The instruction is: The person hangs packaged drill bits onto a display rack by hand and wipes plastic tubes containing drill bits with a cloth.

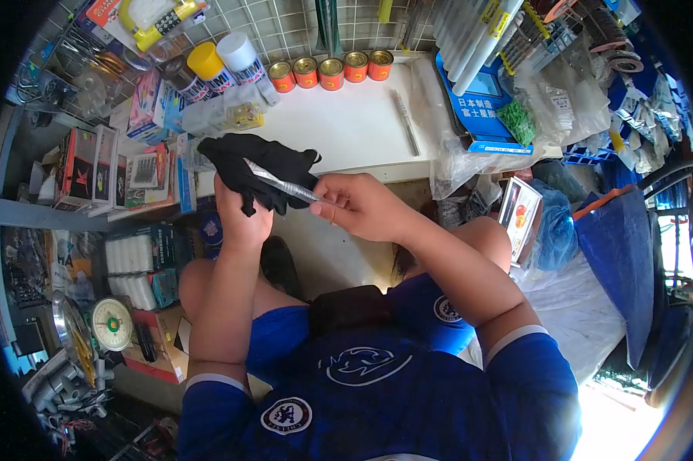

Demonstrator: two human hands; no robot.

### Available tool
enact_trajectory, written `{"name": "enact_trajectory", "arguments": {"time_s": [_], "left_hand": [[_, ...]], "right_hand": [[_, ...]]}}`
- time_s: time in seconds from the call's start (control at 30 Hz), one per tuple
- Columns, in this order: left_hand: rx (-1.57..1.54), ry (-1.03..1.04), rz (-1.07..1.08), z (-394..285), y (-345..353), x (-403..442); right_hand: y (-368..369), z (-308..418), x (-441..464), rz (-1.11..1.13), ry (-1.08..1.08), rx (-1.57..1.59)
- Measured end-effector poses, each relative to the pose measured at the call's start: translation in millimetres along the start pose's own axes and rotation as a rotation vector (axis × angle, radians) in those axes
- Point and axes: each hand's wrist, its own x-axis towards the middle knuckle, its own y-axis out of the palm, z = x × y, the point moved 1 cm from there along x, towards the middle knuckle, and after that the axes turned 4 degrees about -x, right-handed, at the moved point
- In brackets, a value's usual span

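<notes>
My left hand (242,219) holds up a bunched black cloth (242,165) with finger-like loose ends, perhaps a glove. The cloth covers most of that hand's fingers. In a pinch between thumb and fingers, my right hand (362,203) grips a slim silvery rod-like tool (281,184). The tool lies slantwise against the cloth, its far end broader and shiny; its exact kind I cannot make out. Beyond both hands, a similar slim grey stick (405,123) rests on the white shelf top (346,127).
Small orange cans (331,74) line the back of the shelf, with spray cans (239,58) to their left. A blue display card (473,100) and plastic bags (561,100) crowd the right. At lower left stands a dial scale (112,323) near boxes (158,346).
</notes>
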Motion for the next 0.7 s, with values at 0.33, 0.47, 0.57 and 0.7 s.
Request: {"name": "enact_trajectory", "arguments": {"time_s": [0.33, 0.47, 0.57, 0.7], "left_hand": [[-0.017, 0.086, -0.081, 2.5, 2.4, -5.0], [-0.102, 0.051, -0.156, -0.2, 3.3, -3.6], [0.083, 0.011, -0.223, 7.5, 8.4, -9.0], [0.157, -0.165, -0.390, 38.9, 29.9, -18.3]], "right_hand": [[3.1, 7.6, 3.2, 0.001, -0.036, -0.070], [5.0, 13.9, 5.0, -0.007, -0.087, -0.079], [12.0, 15.4, 4.9, -0.040, 0.017, 0.088], [26.4, 3.8, 9.1, -0.111, 0.175, 0.377]]}}
